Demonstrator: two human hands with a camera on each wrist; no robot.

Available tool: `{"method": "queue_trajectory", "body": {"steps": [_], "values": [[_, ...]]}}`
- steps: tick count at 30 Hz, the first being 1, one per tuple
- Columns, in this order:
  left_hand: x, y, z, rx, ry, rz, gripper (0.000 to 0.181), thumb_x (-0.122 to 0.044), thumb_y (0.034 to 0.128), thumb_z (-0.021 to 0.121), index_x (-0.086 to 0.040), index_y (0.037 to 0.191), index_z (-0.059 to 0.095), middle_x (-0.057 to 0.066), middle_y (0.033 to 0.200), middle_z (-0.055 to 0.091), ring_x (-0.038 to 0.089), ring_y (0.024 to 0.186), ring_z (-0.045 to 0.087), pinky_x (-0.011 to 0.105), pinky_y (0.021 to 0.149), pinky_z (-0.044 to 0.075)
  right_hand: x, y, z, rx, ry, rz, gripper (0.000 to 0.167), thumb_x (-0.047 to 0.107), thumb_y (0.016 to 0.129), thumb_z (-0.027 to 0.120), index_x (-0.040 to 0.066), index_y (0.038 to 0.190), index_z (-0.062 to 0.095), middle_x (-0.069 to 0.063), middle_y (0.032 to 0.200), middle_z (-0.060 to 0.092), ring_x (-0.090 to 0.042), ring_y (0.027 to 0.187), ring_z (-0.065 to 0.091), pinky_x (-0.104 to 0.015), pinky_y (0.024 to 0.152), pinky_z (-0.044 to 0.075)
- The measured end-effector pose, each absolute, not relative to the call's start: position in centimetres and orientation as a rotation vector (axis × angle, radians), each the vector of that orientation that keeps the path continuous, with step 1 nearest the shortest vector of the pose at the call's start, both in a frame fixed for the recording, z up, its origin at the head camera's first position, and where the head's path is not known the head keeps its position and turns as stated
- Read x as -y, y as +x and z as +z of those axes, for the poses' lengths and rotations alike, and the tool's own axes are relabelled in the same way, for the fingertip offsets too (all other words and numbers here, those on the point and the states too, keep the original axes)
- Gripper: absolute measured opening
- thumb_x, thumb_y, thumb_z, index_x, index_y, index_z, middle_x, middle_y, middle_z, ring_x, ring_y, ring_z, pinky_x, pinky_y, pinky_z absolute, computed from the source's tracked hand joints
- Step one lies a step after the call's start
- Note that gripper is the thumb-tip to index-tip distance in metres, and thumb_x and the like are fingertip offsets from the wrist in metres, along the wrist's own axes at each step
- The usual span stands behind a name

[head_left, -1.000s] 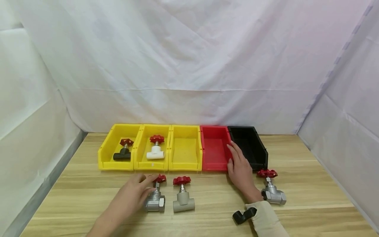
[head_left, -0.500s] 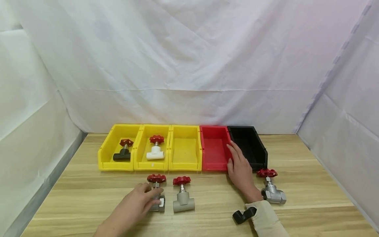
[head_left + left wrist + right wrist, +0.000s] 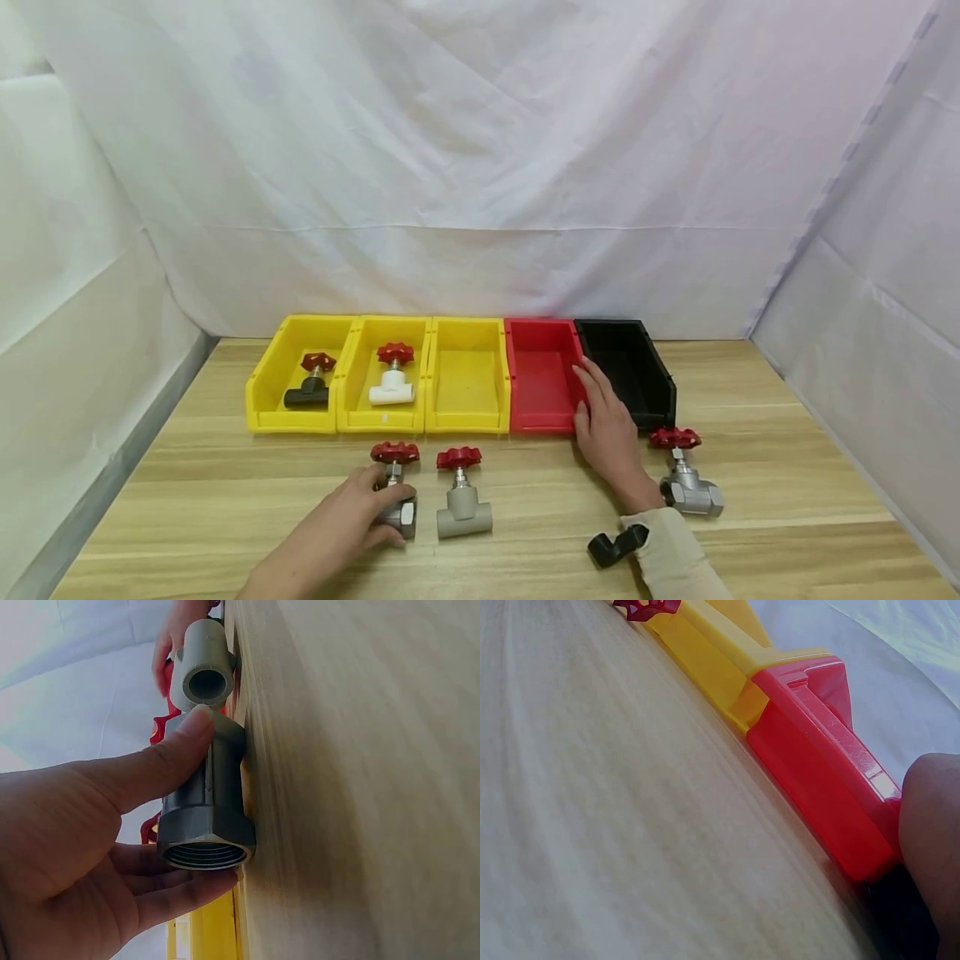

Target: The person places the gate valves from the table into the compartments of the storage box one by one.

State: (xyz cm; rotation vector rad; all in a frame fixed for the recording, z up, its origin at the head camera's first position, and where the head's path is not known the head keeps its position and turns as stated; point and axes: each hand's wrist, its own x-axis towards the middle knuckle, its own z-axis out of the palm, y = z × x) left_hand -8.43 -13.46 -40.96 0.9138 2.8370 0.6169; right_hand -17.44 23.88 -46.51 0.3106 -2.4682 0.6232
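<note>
My left hand [image 3: 341,521] grips the metal valve with a red handwheel [image 3: 395,452], which lies on the table; in the left wrist view the thumb is over its grey body [image 3: 206,817] and the fingers are beneath the far side. Just right of it lies a beige-grey valve [image 3: 463,512], also seen behind in the left wrist view [image 3: 208,667]. My right hand [image 3: 611,442] rests with relaxed fingers on the shared edge of the red bin [image 3: 543,421] and black bin [image 3: 656,419]. In the right wrist view the red bin [image 3: 817,780] stands beside part of that hand [image 3: 934,840].
Three yellow bins [image 3: 468,421] adjoin the red one. The leftmost holds a black valve [image 3: 307,393], the second a white valve [image 3: 392,388]. Another metal valve [image 3: 692,493] lies right of my right forearm. A black elbow-shaped piece [image 3: 617,546] is by the right sleeve.
My left hand has moved from the metal valve's handwheel down to its body and now grips it. The right hand has stayed on the bins.
</note>
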Motion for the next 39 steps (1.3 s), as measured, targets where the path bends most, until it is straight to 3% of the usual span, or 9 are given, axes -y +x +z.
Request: {"method": "queue_trajectory", "body": {"steps": [10, 21, 33, 39], "values": [[13.4, -8.6, -41.3, -2.81, 0.933, 0.622, 0.05, -0.034, 0.0718, 0.08, -0.017, 0.117, 0.067, 0.016, 0.109, 0.054, 0.023, 0.09, 0.054, 0.045, 0.077, 0.052, -23.8, -17.4, -46.5, 2.481, 0.306, 0.63, 0.062, 0.002, 0.085, 0.061, 0.014, 0.143, 0.043, 0.001, 0.153, 0.03, -0.027, 0.091, 0.057, -0.042, 0.067, 0.052], [13.1, -8.1, -41.5, -2.851, 0.896, 0.621, 0.047, -0.029, 0.0734, 0.08, -0.013, 0.116, 0.066, 0.032, 0.123, 0.05, 0.04, 0.103, 0.056, 0.053, 0.084, 0.05, -23.8, -17.4, -46.5, 2.488, 0.299, 0.63, 0.062, 0.003, 0.085, 0.062, 0.014, 0.143, 0.043, 0.001, 0.153, 0.03, -0.027, 0.09, 0.057, -0.042, 0.068, 0.053], [12.6, -7.5, -41.6, -2.914, 0.876, 0.595, 0.047, -0.031, 0.0748, 0.079, -0.015, 0.116, 0.064, 0.027, 0.12, 0.051, 0.032, 0.097, 0.056, 0.045, 0.078, 0.053, -24.2, -17.7, -46.9, 2.465, 0.318, 0.626, 0.058, 0.005, 0.087, 0.056, 0.014, 0.142, 0.044, 0.002, 0.153, 0.031, -0.024, 0.074, 0.053, -0.037, 0.057, 0.051], [12.6, -7.4, -41.7, -2.897, 0.831, 0.611, 0.045, -0.031, 0.076, 0.078, -0.015, 0.115, 0.064, 0.028, 0.122, 0.05, 0.034, 0.099, 0.055, 0.048, 0.08, 0.053, -24.0, -17.5, -46.8, 2.479, 0.309, 0.636, 0.06, 0.003, 0.086, 0.059, 0.015, 0.143, 0.044, 0.003, 0.153, 0.03, -0.025, 0.08, 0.055, -0.039, 0.061, 0.053]]}}
